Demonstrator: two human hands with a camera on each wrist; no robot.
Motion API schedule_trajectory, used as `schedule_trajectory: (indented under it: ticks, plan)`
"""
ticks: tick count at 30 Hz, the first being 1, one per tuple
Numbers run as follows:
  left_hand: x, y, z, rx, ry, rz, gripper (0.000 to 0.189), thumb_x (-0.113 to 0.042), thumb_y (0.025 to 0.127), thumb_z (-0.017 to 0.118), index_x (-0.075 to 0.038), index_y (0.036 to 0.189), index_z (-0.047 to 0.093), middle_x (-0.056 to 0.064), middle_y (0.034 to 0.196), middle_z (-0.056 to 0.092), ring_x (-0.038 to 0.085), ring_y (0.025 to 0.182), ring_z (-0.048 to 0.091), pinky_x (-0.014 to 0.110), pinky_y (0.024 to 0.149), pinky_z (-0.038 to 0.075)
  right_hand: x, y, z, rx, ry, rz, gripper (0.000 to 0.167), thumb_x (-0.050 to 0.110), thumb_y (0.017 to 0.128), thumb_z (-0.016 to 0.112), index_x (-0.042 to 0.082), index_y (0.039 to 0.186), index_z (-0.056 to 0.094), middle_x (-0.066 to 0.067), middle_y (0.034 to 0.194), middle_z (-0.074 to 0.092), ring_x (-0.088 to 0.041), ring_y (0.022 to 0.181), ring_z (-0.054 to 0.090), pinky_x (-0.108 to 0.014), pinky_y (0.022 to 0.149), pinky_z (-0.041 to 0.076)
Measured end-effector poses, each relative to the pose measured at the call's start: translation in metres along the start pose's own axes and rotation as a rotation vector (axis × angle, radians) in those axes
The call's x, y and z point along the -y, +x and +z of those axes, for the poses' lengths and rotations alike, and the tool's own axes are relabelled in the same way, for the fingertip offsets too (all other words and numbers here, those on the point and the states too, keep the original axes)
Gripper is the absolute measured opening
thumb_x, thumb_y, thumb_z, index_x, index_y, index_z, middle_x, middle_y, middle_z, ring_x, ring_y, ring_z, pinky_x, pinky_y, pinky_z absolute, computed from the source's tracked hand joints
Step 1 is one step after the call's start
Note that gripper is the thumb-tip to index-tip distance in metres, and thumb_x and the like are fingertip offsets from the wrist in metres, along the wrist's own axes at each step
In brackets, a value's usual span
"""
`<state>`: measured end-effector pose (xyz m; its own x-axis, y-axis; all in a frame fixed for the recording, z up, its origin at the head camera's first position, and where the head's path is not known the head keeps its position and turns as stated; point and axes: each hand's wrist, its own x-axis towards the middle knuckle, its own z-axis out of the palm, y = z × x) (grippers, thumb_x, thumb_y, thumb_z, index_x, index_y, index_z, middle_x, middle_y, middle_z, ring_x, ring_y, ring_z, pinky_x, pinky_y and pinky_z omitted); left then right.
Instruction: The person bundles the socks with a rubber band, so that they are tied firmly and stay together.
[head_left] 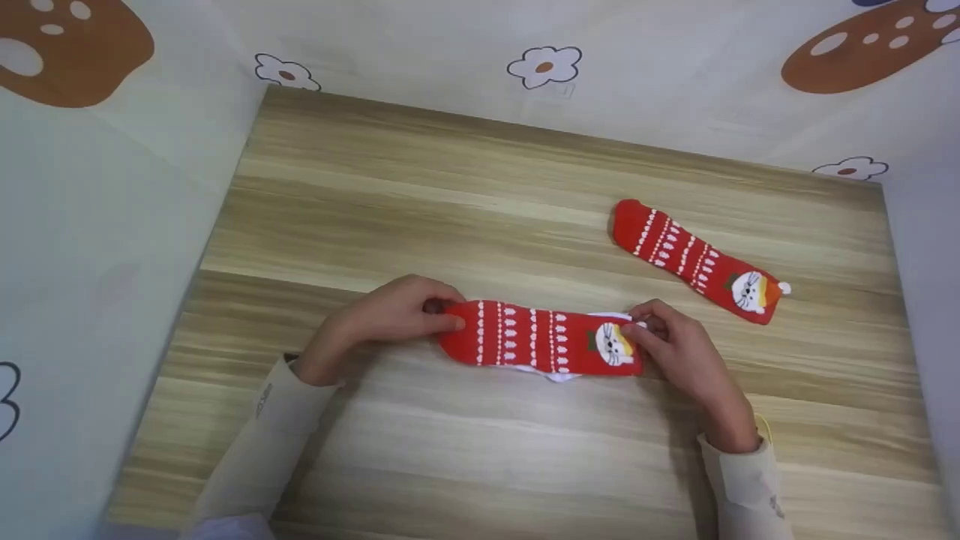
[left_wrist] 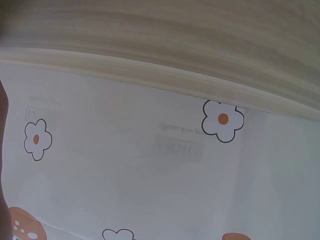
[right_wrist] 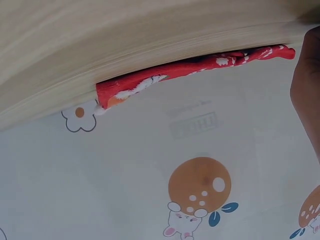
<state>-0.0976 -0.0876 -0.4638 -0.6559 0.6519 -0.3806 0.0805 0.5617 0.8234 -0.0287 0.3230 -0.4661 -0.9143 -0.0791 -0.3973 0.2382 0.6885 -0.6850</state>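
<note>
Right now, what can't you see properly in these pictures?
White piece: head view, only edges show beneath the near red sock; can't tell what it is.
Left hand: head view, some fingertips hidden by the hand itself or that sock.
Wall lettering: right wrist view, too faint and blurred to read.
Left sleeve: head view, cut by bottom edge.

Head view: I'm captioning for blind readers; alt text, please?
A person's left fingers and right fingers hold opposite ends of a red fabric sock with white patterns and a whiskered face, white material peeking beneath, on a wood-grain table. A matching red sock lies beyond, to the right.
</note>
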Motion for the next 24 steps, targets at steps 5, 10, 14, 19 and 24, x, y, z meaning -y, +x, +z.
schedule_trajectory:
  ticks: [5,10,14,19,24]
  plan:
    - [0.0,0.0,0.0,-0.003,-0.001,-0.004,0.027,-0.027,0.097,0.073,-0.021,0.123,0.073,-0.006,0.105,0.074,0.016,0.09,0.066,0.033,0.083,0.057,-0.002,0.0,-0.001,0.004,0.03,0.019,0.045,0.053,0.097,0.066,0.019,0.126,0.061,-0.002,0.119,0.073,-0.021,0.106,0.067,-0.022,0.083,0.055]
    - [-0.001,0.005,0.001,-0.052,-0.012,0.0,0.028,-0.033,0.097,0.071,-0.021,0.123,0.072,-0.006,0.107,0.073,0.016,0.094,0.067,0.033,0.084,0.059,-0.004,-0.004,-0.004,-0.02,0.051,0.034,0.048,0.057,0.097,0.063,0.021,0.128,0.06,-0.001,0.111,0.072,-0.021,0.105,0.065,-0.023,0.078,0.055]
    - [-0.003,0.012,0.002,-0.139,-0.04,0.009,0.028,-0.037,0.097,0.07,-0.021,0.12,0.072,-0.006,0.106,0.073,0.016,0.096,0.067,0.034,0.085,0.059,-0.002,-0.005,-0.005,-0.071,0.09,0.045,0.045,0.056,0.099,0.061,0.021,0.127,0.06,-0.002,0.108,0.072,-0.021,0.102,0.064,-0.023,0.072,0.054]
    - [-0.005,0.023,0.004,-0.22,-0.066,0.017,0.025,-0.038,0.098,0.07,-0.022,0.116,0.072,-0.006,0.101,0.072,0.016,0.096,0.066,0.034,0.085,0.059,0.001,-0.004,-0.003,-0.126,0.148,0.052,0.042,0.056,0.1,0.059,0.021,0.125,0.061,-0.008,0.099,0.07,-0.02,0.094,0.064,-0.024,0.069,0.053]
    - [-0.008,0.035,0.003,-0.299,-0.085,0.055,0.027,-0.036,0.098,0.069,-0.019,0.119,0.072,-0.005,0.104,0.071,0.017,0.097,0.064,0.035,0.086,0.057,0.002,-0.004,-0.002,-0.239,0.178,0.052,0.043,0.055,0.101,0.059,0.02,0.126,0.06,-0.011,0.09,0.066,-0.019,0.075,0.061,-0.025,0.063,0.051]
